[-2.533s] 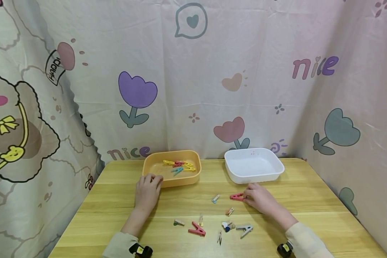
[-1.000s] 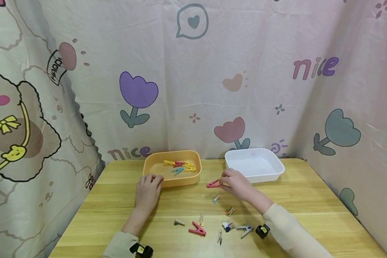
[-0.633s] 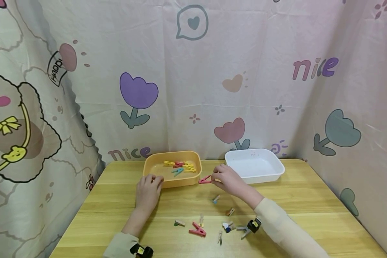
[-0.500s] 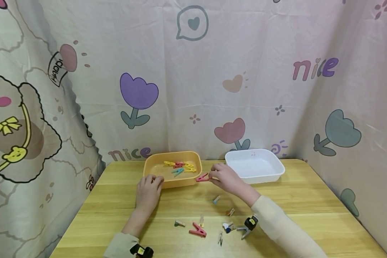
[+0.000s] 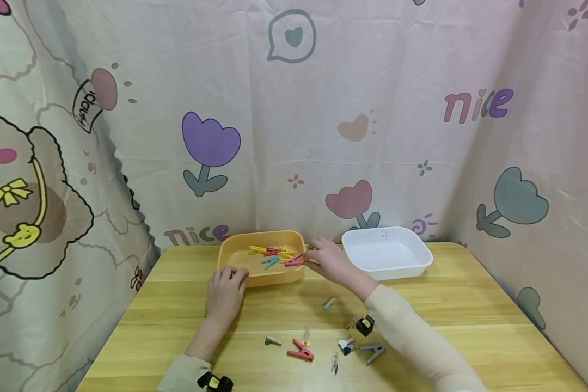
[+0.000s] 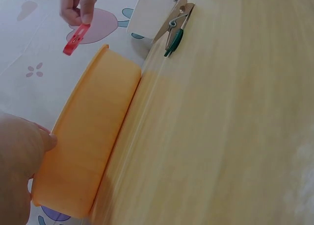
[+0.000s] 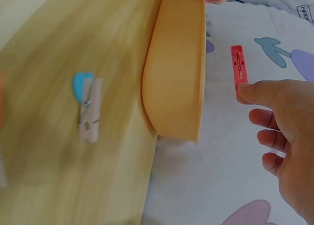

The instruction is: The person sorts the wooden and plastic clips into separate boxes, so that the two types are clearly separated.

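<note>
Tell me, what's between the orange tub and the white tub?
In the head view, the right hand pinching a pink peg sits between the orange tub and white tub.

white tray (image 5: 421,267), scattered clips on wooden table (image 5: 176,305), cartoon curtain (image 5: 372,81)
</note>
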The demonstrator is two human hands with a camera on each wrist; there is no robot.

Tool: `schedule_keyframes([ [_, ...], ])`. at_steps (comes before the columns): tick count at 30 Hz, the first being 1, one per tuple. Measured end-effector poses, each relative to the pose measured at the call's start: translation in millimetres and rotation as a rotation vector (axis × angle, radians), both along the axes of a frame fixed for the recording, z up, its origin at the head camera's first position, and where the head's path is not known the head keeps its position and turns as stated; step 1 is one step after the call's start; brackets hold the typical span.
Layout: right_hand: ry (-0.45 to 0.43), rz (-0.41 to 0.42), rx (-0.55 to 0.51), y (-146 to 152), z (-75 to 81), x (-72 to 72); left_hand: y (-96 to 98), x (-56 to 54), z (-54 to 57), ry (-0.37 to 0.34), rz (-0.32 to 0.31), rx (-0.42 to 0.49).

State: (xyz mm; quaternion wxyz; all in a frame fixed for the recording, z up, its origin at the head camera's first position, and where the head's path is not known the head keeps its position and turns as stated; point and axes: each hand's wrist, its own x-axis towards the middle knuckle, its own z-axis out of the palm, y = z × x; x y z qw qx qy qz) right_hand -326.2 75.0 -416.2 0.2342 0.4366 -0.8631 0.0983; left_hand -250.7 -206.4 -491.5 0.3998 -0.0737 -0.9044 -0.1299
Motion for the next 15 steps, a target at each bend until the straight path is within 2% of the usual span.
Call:
schedule_keyframes([
  [15, 0.03, 0.062, -0.025, -29, 11.2, -17.9, -1.1, -0.9, -1.5, -0.004, -0.002, 0.004],
])
